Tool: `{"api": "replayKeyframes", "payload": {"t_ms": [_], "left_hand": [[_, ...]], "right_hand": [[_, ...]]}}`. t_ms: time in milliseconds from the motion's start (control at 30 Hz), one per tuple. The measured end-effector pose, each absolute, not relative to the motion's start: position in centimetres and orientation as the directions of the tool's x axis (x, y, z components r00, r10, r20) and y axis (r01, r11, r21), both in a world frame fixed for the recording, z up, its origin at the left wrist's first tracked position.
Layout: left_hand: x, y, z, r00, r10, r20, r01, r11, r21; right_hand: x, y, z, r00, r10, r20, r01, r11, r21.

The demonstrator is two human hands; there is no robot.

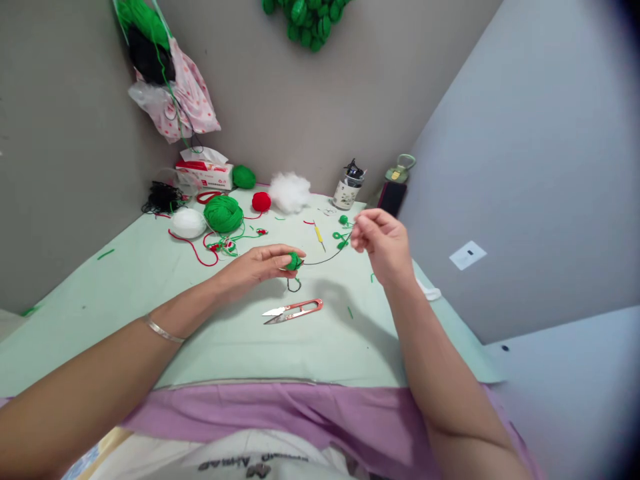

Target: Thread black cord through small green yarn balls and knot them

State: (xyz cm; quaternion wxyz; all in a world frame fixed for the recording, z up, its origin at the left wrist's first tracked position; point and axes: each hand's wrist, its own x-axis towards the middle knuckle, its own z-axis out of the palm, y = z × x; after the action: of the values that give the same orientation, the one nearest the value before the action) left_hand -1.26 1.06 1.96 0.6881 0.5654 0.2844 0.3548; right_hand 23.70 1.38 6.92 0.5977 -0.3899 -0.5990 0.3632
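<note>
My left hand [270, 261] is closed on a small green crocheted ball [293, 261], held just above the table. From the ball a dark thread [327, 261] runs across to my right hand [381, 239], which is raised to the right with its fingertips pinched together. The thread ends in that pinch; whether a needle is there too is hidden. A loop of dark yarn [295, 288] hangs under the ball. Below it, thread snips [294, 311] with orange handles lie on the table, blades to the left.
Behind my left hand are a green yarn ball [223, 213], a white ball [188, 223], a red ball [261, 201] and white stuffing [290, 193]. A yellow crochet hook [319, 234], small green pieces [341, 238], a pen cup [349, 189] and a bottle [395, 183] stand or lie further right.
</note>
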Motion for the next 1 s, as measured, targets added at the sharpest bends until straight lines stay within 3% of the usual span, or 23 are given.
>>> {"api": "replayKeyframes", "payload": {"t_ms": [67,200,367,833,1000], "left_hand": [[-1.2,1.1,2.1,0.576,0.817,0.032,-0.19,0.095,0.977],[-1.1,1.2,2.1,0.537,0.842,0.058,-0.212,0.068,0.975],[-1.2,1.4,2.0,0.53,0.845,0.069,-0.194,0.042,0.98],[-1.3,1.5,1.8,0.498,0.864,0.07,-0.104,-0.021,0.994],[-1.5,1.7,1.8,0.482,0.874,0.054,-0.038,-0.041,0.998]], "right_hand": [[22.1,-0.1,6.9,-0.13,0.861,0.491,0.215,0.508,-0.834],[20.6,-1.9,6.5,-0.35,0.721,0.598,0.511,0.682,-0.524],[20.4,-1.8,5.7,-0.467,0.637,0.613,0.598,0.738,-0.312],[20.3,-1.7,5.4,-0.523,0.608,0.597,0.645,0.74,-0.189],[20.4,-1.7,5.5,-0.513,0.647,0.564,0.618,0.735,-0.28]]}}
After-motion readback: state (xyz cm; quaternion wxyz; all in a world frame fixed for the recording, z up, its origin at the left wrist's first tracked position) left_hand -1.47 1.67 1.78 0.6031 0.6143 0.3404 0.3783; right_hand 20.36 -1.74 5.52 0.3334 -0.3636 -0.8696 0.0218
